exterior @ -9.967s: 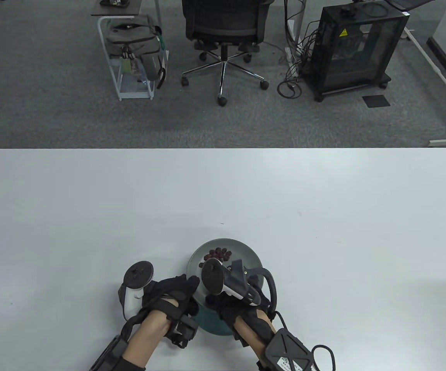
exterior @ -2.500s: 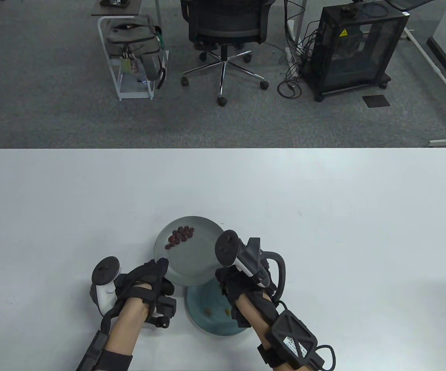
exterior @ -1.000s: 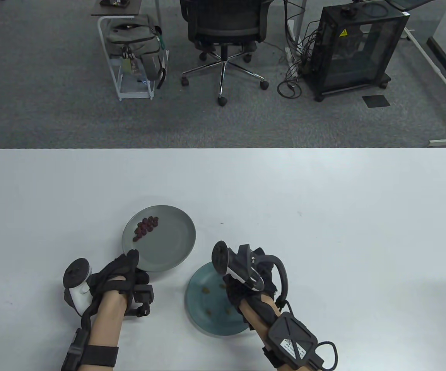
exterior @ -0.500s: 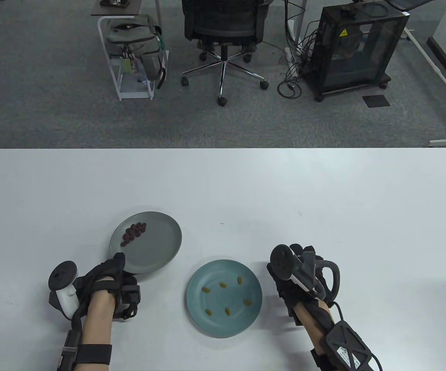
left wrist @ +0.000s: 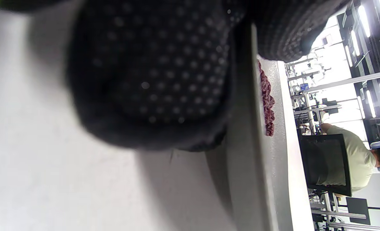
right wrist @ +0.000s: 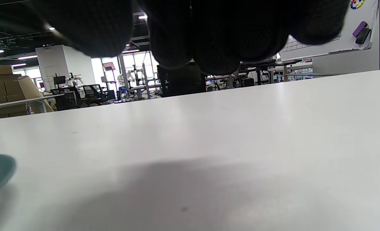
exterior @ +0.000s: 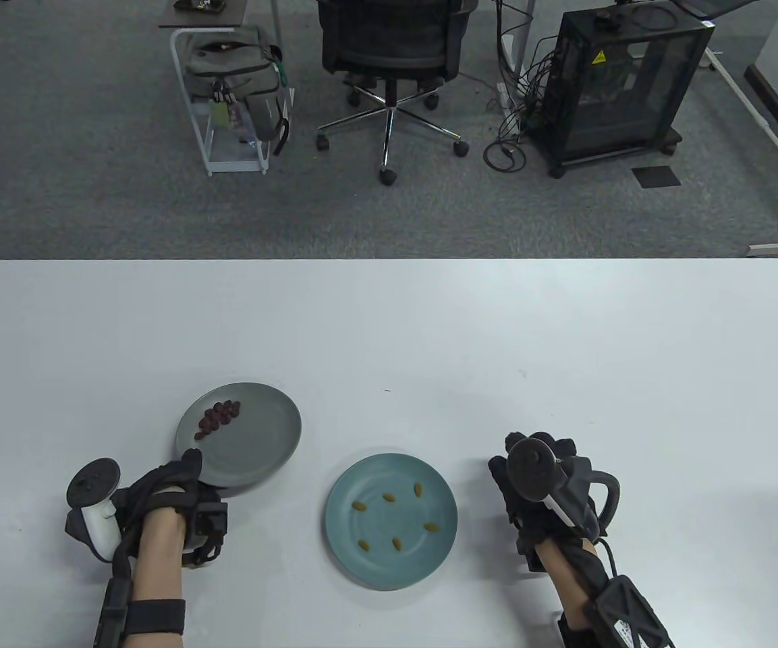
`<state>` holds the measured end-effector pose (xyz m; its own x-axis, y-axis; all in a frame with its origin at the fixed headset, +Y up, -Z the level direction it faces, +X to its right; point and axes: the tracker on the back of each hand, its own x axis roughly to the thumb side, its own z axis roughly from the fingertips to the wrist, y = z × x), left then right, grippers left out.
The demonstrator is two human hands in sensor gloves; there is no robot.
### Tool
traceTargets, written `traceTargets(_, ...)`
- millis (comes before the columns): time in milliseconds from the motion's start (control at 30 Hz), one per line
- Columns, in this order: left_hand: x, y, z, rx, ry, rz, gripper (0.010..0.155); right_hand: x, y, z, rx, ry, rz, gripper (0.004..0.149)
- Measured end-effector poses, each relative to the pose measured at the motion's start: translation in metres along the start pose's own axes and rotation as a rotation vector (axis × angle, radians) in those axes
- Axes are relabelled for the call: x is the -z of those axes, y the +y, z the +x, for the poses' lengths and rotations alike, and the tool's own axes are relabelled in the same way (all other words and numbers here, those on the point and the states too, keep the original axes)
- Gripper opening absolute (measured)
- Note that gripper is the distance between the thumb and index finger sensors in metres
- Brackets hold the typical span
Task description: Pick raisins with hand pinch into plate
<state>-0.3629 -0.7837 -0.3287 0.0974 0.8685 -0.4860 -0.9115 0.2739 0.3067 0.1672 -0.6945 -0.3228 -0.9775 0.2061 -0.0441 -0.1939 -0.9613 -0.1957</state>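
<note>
The left hand [exterior: 159,496] grips the near rim of the round grey plate [exterior: 260,439], on which a cluster of dark red raisins [exterior: 218,417] lies at the far left. The round teal plate [exterior: 368,547] (just beside it on the white table [exterior: 429,324]) carries six small yellowish-green raisins [exterior: 395,516]. The right hand [exterior: 537,489] hangs over bare table holding nothing, its fingers curled; the task looks either barely begun or nearly finished, and I cannot tell which plate is the target.

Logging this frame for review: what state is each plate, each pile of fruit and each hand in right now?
grey plate: held at its near rim, dark raisins on it
dark raisins: clustered at the plate's far left
teal plate: flat on the table, untouched
yellow raisins: six, spread apart on it
left hand: grips the grey plate's rim
right hand: right of the teal plate, holds nothing visible
</note>
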Motion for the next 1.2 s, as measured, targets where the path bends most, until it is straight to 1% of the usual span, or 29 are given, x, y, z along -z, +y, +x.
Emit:
traceTargets(367,0.001,0.001,0.001,0.015,0.012,0.006,0.054,-0.001,0.001,-0.003,0.001,0.007,-0.001,0.056)
traceTargets(567,0.001,0.002,0.003,0.065,0.006,0.022,0.052,-0.001,0.000,-0.003,-0.001,0.015,-0.003,0.055)
traceTargets(833,0.002,0.008,0.004,0.163,0.027,0.043,0.049,-0.002,-0.001,-0.006,0.031,0.025,0.009,0.054)
traceTargets(1200,0.001,0.010,0.004,0.209,0.036,0.051,0.047,0.003,-0.002,-0.019,0.047,0.070,0.011,0.053)
